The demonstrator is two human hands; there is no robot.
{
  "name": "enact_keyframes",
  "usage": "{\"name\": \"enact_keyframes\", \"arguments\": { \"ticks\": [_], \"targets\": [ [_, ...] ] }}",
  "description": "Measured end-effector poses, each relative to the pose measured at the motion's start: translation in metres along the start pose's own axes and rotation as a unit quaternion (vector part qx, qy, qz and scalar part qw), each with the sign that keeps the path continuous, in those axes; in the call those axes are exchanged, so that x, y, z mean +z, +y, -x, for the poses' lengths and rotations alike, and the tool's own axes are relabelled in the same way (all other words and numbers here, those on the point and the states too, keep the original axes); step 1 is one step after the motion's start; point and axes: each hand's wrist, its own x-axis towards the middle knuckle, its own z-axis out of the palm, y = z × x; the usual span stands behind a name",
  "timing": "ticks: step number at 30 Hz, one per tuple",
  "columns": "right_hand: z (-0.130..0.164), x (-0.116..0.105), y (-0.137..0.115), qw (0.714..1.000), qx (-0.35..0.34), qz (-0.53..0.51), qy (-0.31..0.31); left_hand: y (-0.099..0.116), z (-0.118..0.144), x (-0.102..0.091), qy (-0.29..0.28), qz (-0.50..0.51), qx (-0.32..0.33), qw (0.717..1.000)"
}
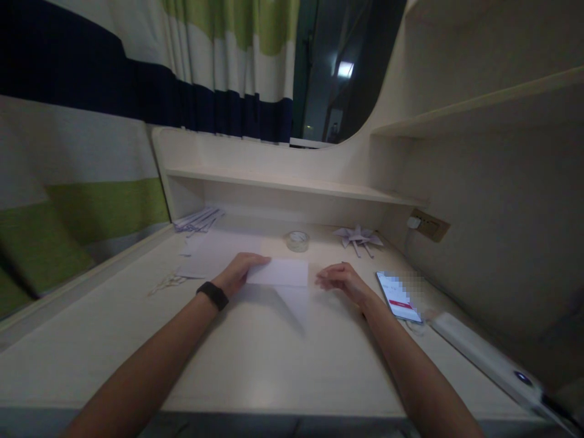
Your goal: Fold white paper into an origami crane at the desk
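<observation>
My left hand (pixel 239 271), with a dark band on its wrist, is closed on the left end of a folded sheet of white paper (pixel 285 272). The thumb lies on top of the paper. A triangular flap hangs from the paper's lower edge toward me. Just right of the paper is my right hand (pixel 340 280), its fingers loosely bent and apart from the sheet, with nothing visible in them. Beyond the paper a roll of clear tape (pixel 298 241) lies on the desk. Folded paper pinwheels (pixel 358 237) lie at the back right.
More white sheets (pixel 205 249) and a stack of paper strips (pixel 198 220) lie at the back left. A lit phone (pixel 399 296) and a long white lamp-like bar (pixel 483 353) are on the right. A low shelf (pixel 292 182) spans the desk's back, below a curtain (pixel 237 73).
</observation>
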Motion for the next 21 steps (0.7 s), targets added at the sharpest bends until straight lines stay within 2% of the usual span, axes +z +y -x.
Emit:
{"name": "enact_keyframes", "arguments": {
  "ticks": [4, 6, 9, 15, 21],
  "targets": [
    [-0.008, 0.018, 0.007, 0.995, -0.002, -0.08, 0.054, -0.01, -0.001, 0.013, -0.022, 0.003, -0.006, 1.0],
    [-0.013, 0.031, 0.015, 0.991, 0.001, -0.086, 0.1, -0.016, 0.0, 0.022, -0.054, -0.004, -0.004, 0.999],
    [-0.015, 0.041, 0.024, 0.989, 0.005, -0.074, 0.126, -0.021, 0.002, 0.03, -0.086, -0.029, 0.02, 0.996],
    [-0.011, 0.036, 0.02, 0.99, -0.003, -0.005, 0.139, -0.017, 0.008, 0.033, -0.116, -0.13, 0.025, 0.984],
    [-0.013, 0.034, 0.019, 0.992, -0.014, 0.025, 0.122, -0.013, 0.012, 0.04, -0.119, -0.135, 0.019, 0.984]
  ]
}}
